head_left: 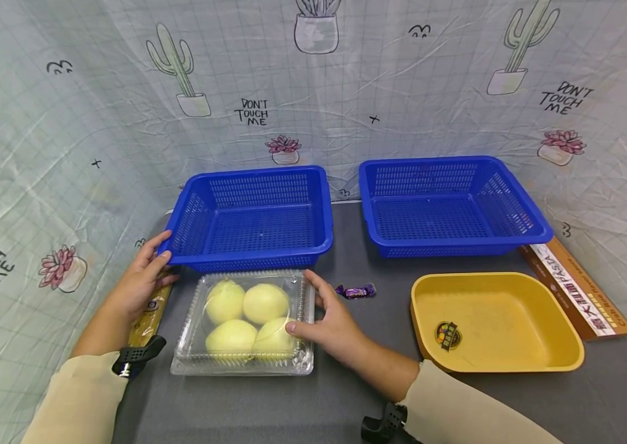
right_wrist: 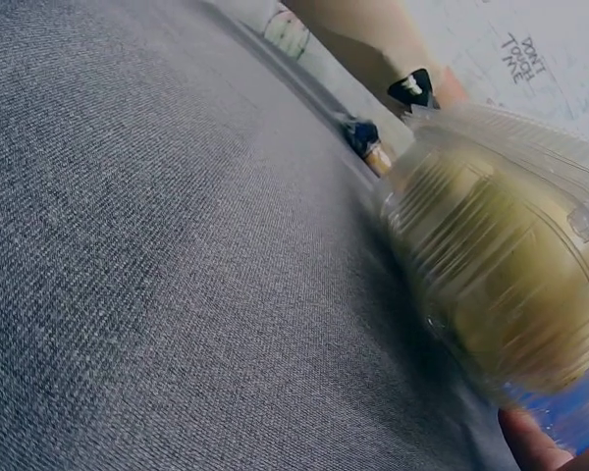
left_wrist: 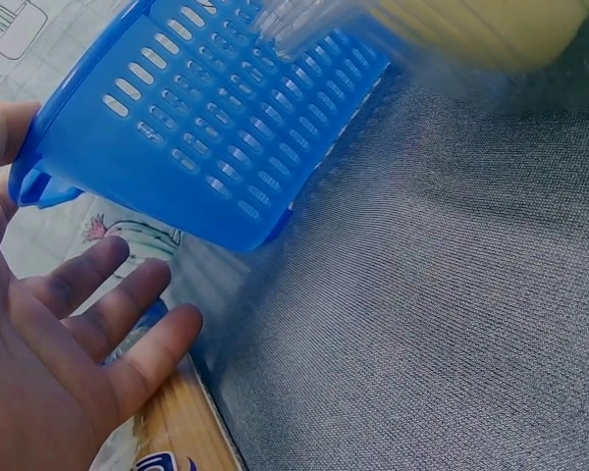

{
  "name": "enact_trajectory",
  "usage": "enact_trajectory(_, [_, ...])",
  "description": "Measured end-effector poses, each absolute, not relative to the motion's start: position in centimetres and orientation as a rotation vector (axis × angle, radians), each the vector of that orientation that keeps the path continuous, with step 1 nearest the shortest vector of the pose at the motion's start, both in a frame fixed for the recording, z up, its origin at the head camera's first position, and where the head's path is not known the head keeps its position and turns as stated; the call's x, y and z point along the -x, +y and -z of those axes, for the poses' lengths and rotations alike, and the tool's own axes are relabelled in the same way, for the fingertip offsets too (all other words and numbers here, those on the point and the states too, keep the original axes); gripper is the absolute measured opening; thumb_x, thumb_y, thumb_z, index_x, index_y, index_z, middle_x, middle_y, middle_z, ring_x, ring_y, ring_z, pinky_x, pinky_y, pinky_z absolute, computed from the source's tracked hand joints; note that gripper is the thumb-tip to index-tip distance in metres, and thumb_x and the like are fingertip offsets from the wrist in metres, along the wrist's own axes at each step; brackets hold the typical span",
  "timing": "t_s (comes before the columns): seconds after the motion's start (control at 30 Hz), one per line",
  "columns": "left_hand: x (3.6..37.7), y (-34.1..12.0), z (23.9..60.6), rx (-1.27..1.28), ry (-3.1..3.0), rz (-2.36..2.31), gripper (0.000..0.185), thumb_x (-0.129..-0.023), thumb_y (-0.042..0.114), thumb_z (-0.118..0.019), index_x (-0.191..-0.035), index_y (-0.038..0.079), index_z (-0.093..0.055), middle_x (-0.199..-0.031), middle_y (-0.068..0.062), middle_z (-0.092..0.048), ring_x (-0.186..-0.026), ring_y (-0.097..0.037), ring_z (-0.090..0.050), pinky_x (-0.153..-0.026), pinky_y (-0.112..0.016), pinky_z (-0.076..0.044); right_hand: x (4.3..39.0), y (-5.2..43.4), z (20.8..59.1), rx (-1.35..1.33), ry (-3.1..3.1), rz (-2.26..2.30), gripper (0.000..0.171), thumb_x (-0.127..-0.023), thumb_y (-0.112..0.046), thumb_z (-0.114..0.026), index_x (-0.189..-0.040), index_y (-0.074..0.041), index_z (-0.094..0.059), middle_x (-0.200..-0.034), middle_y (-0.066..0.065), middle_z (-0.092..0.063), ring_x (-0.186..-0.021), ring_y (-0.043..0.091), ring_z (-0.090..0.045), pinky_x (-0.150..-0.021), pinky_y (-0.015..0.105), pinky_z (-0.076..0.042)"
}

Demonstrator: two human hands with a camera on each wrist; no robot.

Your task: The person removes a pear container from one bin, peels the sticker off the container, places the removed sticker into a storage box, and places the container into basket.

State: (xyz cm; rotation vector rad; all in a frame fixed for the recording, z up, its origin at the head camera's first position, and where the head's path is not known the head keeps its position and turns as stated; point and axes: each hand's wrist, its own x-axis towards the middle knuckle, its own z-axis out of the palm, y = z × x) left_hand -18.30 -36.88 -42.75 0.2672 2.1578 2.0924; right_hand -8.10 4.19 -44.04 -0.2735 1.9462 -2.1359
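A clear plastic clamshell box (head_left: 243, 320) with several yellow-green fruits lies on the grey table in front of the left blue basket (head_left: 246, 259). My right hand (head_left: 313, 308) holds the box's right side, thumb on the lid's front corner and fingers along the rear right edge. The right wrist view shows the box (right_wrist: 501, 275) close up, with one fingertip (right_wrist: 530, 442) under it. My left hand (head_left: 158, 256) lies with straight fingers against the basket's front left corner. In the left wrist view this hand (left_wrist: 79, 334) is spread beside the basket (left_wrist: 226, 128), above a spaghetti pack (left_wrist: 177, 432).
A second blue basket (head_left: 457, 246) stands at the back right, with a yellow tray (head_left: 513, 364) in front of it. A purple candy (head_left: 356, 290) lies between box and tray. A long pasta carton (head_left: 574, 290) lies at the far right. Cactus-print cloth surrounds the table.
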Motion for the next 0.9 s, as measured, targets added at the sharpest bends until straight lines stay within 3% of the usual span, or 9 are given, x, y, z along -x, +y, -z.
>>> enact_trajectory(0.27, [18.3, -36.8, 42.6, -0.252, 2.175, -2.07, 0.056, -0.117, 0.023, -0.046, -0.17, 0.025, -0.028, -0.141, 0.0, -0.048, -0.116, -0.003, -0.065, -0.089, -0.027, -0.06, 8.0, 4.3, 44.2, 0.218, 1.955, 2.142, 0.101, -0.083, -0.008, -0.085, -0.168, -0.011, -0.033, -0.169, 0.016, -0.034, -0.138, 0.044, -0.041, -0.092, 0.041, -0.055])
enact_trajectory(0.53, [17.9, -36.8, 42.6, -0.214, 2.166, -2.033, 0.06, -0.117, 0.03, -0.045, -0.172, 0.028, -0.021, -0.158, -0.023, -0.03, -0.118, -0.004, -0.065, -0.089, -0.031, -0.061, 8.0, 4.4, 43.4, 0.232, 1.838, 2.196, 0.098, -0.085, -0.004, -0.081, -0.168, -0.008, -0.029, -0.169, 0.02, -0.03, -0.136, 0.039, -0.047, -0.089, 0.039, -0.058])
enact_trajectory(0.7, [18.0, -36.7, 42.6, -0.217, 2.152, -2.031, 0.061, -0.116, 0.031, -0.044, -0.172, 0.029, -0.02, -0.159, -0.022, -0.032, -0.118, -0.006, -0.065, -0.088, -0.034, -0.062, 7.9, 4.6, 42.3, 0.283, 1.768, 2.262, 0.098, -0.084, -0.001, -0.08, -0.168, -0.005, -0.028, -0.167, 0.02, -0.03, -0.131, 0.032, -0.05, -0.088, 0.034, -0.058])
enact_trajectory(0.9, [18.1, -36.8, 42.6, -0.206, 2.188, -1.998, 0.06, -0.117, 0.032, -0.043, -0.172, 0.03, -0.019, -0.156, -0.019, -0.034, -0.115, -0.004, -0.066, -0.086, -0.029, -0.061, 7.9, 5.3, 40.4, 0.294, 1.732, 2.27, 0.096, -0.085, -0.002, -0.079, -0.167, -0.004, -0.03, -0.163, 0.022, -0.033, -0.129, 0.033, -0.052, -0.089, 0.033, -0.056])
